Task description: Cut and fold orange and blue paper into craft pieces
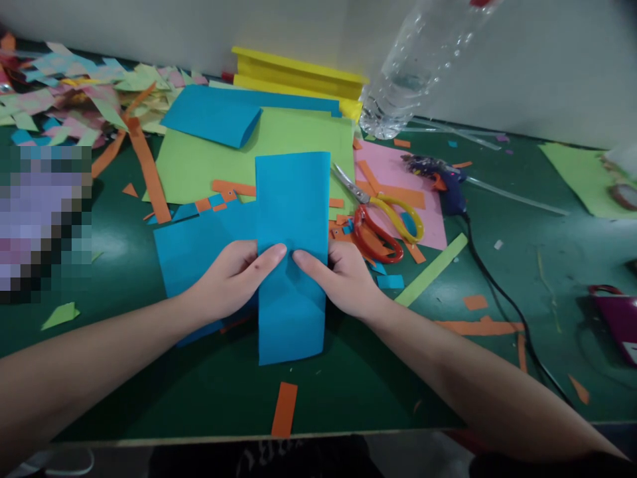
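Between my two hands is an upright blue paper strip [292, 199], tall and narrow. My left hand [239, 275] grips its left edge, thumb on the front and the other fingers hidden behind. From the right edge, my right hand [348, 272] pinches it the same way, and the two thumb tips nearly meet in the middle. Behind the strip, a larger blue sheet [199, 245] lies on the green table [164, 392]. Scissors with red and yellow handles [378, 219] rest just beyond my right hand.
A glue gun [450, 189] with a black cord lies at right, beside pink paper [432, 222]. Behind stand a plastic bottle [413, 73] and a yellow folded piece [298, 73]. Paper scraps [64, 99] pile up at far left. An orange strip [284, 408] lies at the front edge.
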{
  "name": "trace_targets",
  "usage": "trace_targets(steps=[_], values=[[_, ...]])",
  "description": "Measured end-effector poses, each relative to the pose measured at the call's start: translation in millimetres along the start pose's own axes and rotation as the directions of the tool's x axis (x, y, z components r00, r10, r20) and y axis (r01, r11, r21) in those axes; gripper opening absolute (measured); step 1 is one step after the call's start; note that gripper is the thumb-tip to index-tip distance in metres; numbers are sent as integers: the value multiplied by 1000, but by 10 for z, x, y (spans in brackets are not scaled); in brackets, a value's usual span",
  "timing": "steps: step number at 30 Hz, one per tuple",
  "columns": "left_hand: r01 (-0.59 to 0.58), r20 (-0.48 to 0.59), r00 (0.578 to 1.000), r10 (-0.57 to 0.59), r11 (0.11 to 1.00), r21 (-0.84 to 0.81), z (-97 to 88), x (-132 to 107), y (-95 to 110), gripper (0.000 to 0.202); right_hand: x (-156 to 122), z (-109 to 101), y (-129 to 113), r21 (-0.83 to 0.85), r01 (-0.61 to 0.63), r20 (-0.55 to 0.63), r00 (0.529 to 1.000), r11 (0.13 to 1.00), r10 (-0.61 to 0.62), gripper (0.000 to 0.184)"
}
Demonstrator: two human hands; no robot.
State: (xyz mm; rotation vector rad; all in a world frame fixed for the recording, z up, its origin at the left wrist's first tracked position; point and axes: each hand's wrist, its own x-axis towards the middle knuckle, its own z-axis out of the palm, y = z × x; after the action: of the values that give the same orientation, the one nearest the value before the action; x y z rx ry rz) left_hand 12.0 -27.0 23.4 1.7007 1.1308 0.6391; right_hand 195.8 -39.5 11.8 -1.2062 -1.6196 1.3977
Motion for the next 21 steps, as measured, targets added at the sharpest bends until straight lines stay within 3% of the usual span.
trace_targets(steps=[14, 21], values=[[-49, 31, 998, 48, 999, 18, -8, 4, 14, 46, 4, -2, -16, -56, 11, 19, 1000, 998, -10, 37], [-18, 70, 997, 17, 1000, 13, -12, -11, 15, 46, 13, 7, -23, -99, 44, 24, 999, 994, -42, 38]])
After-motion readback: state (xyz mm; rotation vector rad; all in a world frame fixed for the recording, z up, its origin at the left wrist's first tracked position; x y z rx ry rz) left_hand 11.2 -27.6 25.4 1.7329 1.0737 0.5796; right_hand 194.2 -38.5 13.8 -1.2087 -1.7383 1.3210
